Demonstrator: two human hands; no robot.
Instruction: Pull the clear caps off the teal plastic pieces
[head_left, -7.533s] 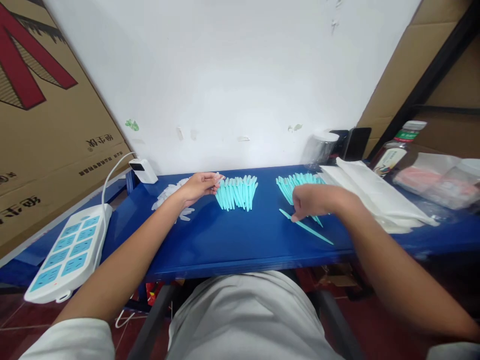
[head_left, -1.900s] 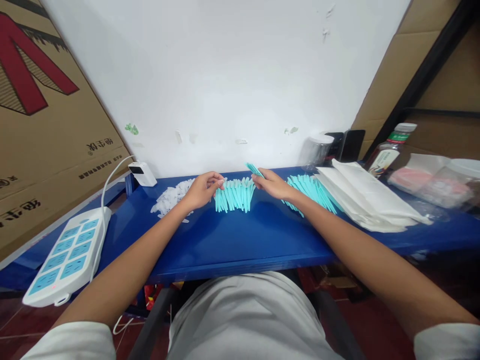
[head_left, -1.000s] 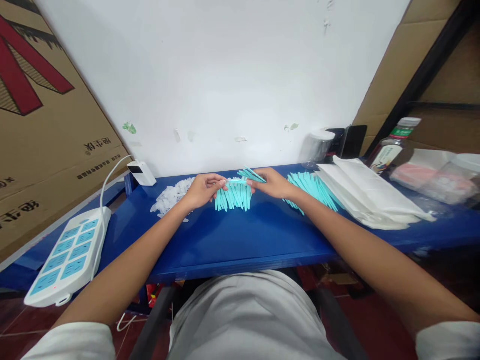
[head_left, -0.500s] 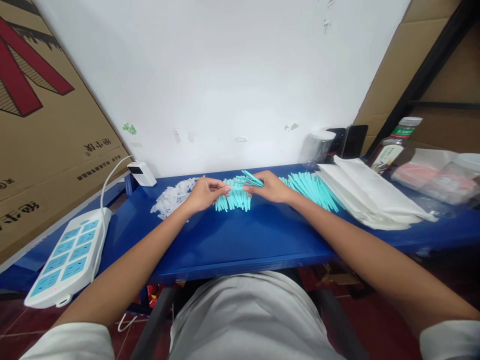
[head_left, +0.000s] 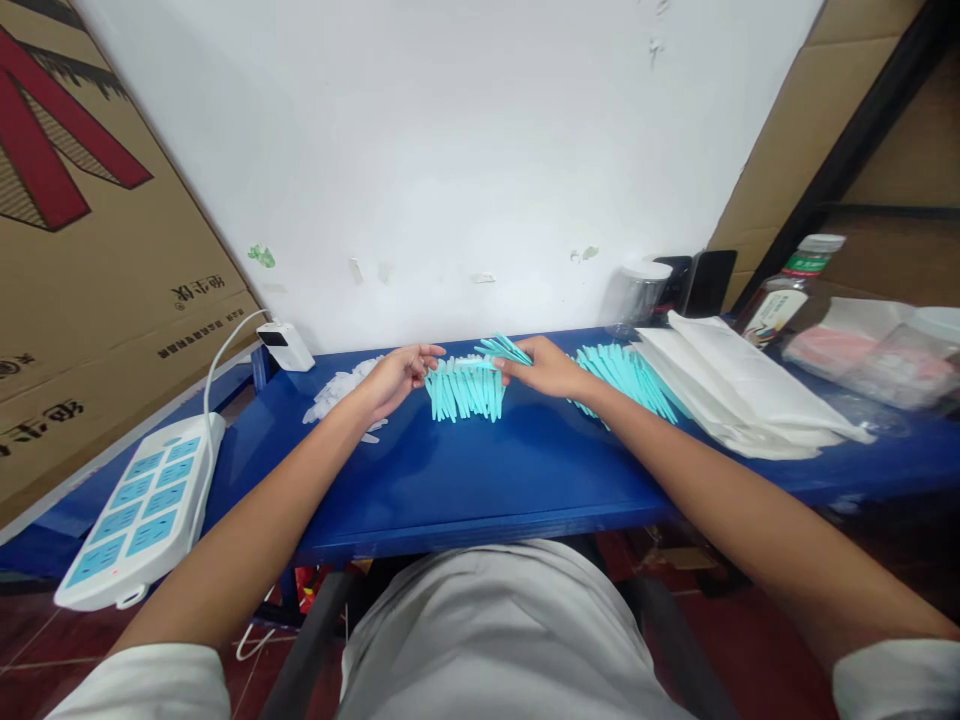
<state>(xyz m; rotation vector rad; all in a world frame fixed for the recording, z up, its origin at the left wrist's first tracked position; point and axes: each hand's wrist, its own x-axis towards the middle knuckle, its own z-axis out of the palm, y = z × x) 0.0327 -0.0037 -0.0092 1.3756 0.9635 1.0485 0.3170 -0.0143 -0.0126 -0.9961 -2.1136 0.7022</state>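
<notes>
The wall [head_left: 465, 180] backs the blue surface [head_left: 480, 470] I sit at. White bags [head_left: 750, 385] lie right, just beside the loose sticks [head_left: 626, 380], presumably kept within easy reach on that side. The row [head_left: 465, 397] lies in front of me, sticks side by side, pale ends wallward, perhaps to keep it apart from the loose ones. The clear pieces [head_left: 334, 395] are heaped left, nearest my left fingers [head_left: 427, 350], which are half spread and seem to hold nothing. My right fingers [head_left: 517, 372] grip a bundle [head_left: 502, 348], likely to save reaching; one stick [head_left: 472, 364] juts left across the row's pale ends.
</notes>
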